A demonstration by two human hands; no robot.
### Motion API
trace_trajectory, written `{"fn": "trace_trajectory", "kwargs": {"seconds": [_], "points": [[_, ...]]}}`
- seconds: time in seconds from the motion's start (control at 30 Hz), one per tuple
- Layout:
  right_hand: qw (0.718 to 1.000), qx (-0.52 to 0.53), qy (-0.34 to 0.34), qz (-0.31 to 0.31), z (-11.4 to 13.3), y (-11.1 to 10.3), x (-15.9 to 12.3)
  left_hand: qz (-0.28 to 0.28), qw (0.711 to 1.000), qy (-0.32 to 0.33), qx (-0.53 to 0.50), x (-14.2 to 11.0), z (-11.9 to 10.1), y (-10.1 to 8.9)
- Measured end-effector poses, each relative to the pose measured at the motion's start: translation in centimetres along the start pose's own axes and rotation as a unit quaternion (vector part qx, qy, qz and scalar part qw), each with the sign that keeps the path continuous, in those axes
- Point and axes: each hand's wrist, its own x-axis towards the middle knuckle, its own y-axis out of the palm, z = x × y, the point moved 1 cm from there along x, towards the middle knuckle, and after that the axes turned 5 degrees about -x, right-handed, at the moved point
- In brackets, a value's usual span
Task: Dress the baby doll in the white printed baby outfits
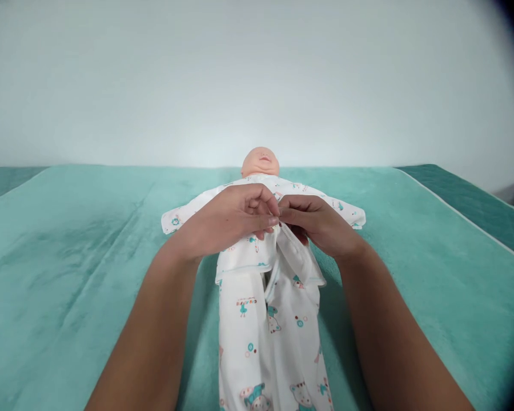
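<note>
A baby doll (261, 161) lies on its back, head away from me, dressed in a white printed baby top (240, 258) and matching trousers (244, 337). Over the doll's front, my left hand (244, 214) pinches the edge of the top between thumb and fingertips. My right hand (314, 220) grips the same edge from the other side, fingertips almost touching the left ones. Below them a flap of the top's front is folded back. Whatever fastening may be between the fingertips is hidden.
A turquoise plush blanket (89, 245) with creases on the left lies under the doll. Darker green cloth (475, 200) shows at both far corners. A pale wall (257, 74) rises behind. Something dark stands at the far right edge.
</note>
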Motion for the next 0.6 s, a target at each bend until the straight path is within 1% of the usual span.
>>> {"fn": "trace_trajectory", "kwargs": {"seconds": [0.2,0.43,0.6], "points": [[1.0,-0.024,0.007,0.004,0.14,0.15,0.02,-0.007,1.0,0.003,0.005,0.0,-0.13,0.24],[1.0,-0.011,0.014,0.008,0.2,0.15,0.02,-0.005,1.0,-0.029,0.01,0.1,-0.09,0.48],[1.0,0.002,0.014,0.027,-0.19,-0.18,0.0,-0.004,0.999,-0.04,0.004,0.15,-0.03,0.46]]}}
